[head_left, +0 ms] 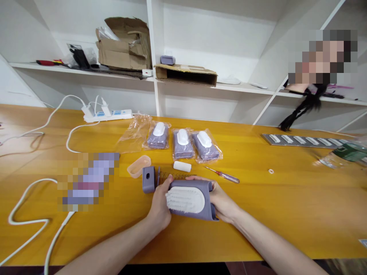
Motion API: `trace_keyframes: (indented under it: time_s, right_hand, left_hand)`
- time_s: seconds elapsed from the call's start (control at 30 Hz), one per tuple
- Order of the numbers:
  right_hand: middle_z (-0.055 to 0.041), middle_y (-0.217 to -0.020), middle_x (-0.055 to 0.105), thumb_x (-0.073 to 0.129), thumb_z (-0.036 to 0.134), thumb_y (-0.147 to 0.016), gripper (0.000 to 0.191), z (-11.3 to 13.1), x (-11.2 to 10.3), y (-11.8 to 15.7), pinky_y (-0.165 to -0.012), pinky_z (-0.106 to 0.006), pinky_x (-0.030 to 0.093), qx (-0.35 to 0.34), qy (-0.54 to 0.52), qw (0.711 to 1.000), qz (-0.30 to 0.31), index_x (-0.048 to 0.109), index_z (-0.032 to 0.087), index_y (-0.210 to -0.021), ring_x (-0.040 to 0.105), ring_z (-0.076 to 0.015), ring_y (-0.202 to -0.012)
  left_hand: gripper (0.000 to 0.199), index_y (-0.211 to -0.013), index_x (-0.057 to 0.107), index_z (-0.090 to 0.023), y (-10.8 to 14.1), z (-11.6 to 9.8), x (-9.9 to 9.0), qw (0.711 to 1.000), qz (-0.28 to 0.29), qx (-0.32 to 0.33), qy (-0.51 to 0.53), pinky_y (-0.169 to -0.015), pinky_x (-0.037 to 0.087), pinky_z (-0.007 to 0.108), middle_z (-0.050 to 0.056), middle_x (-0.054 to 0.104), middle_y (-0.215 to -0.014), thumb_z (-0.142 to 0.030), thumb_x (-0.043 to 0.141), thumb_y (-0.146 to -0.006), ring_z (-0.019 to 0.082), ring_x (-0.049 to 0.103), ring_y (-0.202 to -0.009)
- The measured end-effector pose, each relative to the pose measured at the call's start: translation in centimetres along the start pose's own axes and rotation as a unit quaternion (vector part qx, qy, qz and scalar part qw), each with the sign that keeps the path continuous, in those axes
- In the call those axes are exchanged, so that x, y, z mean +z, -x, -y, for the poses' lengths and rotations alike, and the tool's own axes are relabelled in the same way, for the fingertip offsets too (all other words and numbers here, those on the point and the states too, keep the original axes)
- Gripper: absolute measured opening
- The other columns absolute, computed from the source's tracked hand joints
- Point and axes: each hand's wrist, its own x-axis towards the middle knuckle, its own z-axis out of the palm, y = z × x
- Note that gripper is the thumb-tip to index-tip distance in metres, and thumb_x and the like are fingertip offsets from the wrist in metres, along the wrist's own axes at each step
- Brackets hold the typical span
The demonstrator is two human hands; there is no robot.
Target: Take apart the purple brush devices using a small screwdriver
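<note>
Between my hands is a purple plastic brush housing (pixel 208 191) with an oval patch of white bristles (pixel 187 200) facing up. My left hand (pixel 162 204) grips its left end, the thumb along the near top edge of the bristles. At the right end, my right hand (pixel 222 202) holds the open side, some fingers hidden behind the housing. Just beyond lie a purple end cap (pixel 148 183) with a dark hole, a thin purple piece (pixel 158 177), a long coil spring (pixel 180 175), a white cylinder (pixel 182 166) and a peach translucent cup (pixel 139 166). A screwdriver (pixel 228 177) lies to the right.
Three bagged purple brushes (pixel 183 147) stand behind. At left are a pixelated phone-like object (pixel 88 183), white cables (pixel 31 221) and a power strip (pixel 117 114). A strip of white brush pieces (pixel 299 140), a bottle (pixel 351 152) and a small ring (pixel 271 171) lie right.
</note>
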Motion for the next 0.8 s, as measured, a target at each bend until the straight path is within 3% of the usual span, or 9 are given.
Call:
trace_keyframes:
  time_s: [0.1, 0.23, 0.4, 0.57, 0.8]
  right_hand:
    - [-0.0078, -0.103, 0.07, 0.076, 0.024, -0.062, 0.043, -0.4, -0.5, -0.3, -0.085, -0.034, 0.048, -0.008, -0.006, 1.0, 0.01, 0.066, 0.019, -0.103, 0.066, -0.0221, -0.093]
    - [-0.009, -0.097, 0.072, 0.072, 0.025, -0.064, 0.04, -0.6, -2.2, -1.4, -0.082, -0.036, 0.049, -0.012, -0.001, 1.0, 0.025, 0.068, 0.019, -0.103, 0.068, -0.0219, -0.085]
    - [-0.0077, -0.092, 0.073, 0.068, 0.025, -0.067, 0.026, 0.1, -4.2, -2.2, -0.08, -0.035, 0.05, -0.024, 0.022, 0.999, 0.024, 0.072, 0.019, -0.093, 0.068, -0.0201, -0.08]
    - [-0.008, -0.097, 0.072, 0.066, 0.024, -0.067, 0.024, 0.8, -4.4, -2.1, -0.084, -0.034, 0.049, -0.034, 0.045, 0.998, 0.027, 0.073, 0.019, -0.09, 0.066, -0.021, -0.087]
    - [-0.0047, -0.091, 0.073, 0.066, 0.02, -0.066, 0.022, 1.2, -4.6, -1.9, -0.078, -0.03, 0.05, -0.026, 0.053, 0.998, 0.013, 0.074, 0.02, -0.087, 0.067, -0.0202, -0.083]
  left_hand:
    - [0.022, -0.061, 0.055, -0.017, 0.0, -0.3, 0.2, 1.0, -0.002, -0.023, -0.009, -0.045, 0.038, 0.021, -0.005, 0.057, -0.048, -0.033, 0.07, -0.065, 0.01, 0.051, -0.042]
    - [0.021, -0.067, 0.057, -0.018, 0.3, -1.0, 0.7, 0.995, 0.044, -0.053, -0.072, -0.052, 0.043, 0.022, -0.003, 0.061, -0.053, -0.035, 0.06, -0.078, 0.013, 0.06, -0.053]
    - [0.022, -0.087, 0.06, -0.018, 1.1, -2.1, 1.0, 0.984, 0.101, -0.071, -0.132, -0.062, 0.047, 0.023, 0.001, 0.069, -0.079, -0.038, 0.05, -0.085, 0.016, 0.064, -0.077]
    - [0.023, -0.09, 0.061, -0.017, 1.6, -2.5, 0.9, 0.973, 0.145, -0.082, -0.159, -0.067, 0.047, 0.024, 0.004, 0.07, -0.09, -0.036, 0.049, -0.085, 0.017, 0.063, -0.088]
    - [0.025, -0.085, 0.066, -0.017, 1.3, -3.1, 0.0, 0.958, 0.211, -0.084, -0.175, -0.071, 0.046, 0.024, 0.004, 0.069, -0.087, -0.039, 0.065, -0.071, 0.017, 0.062, -0.087]
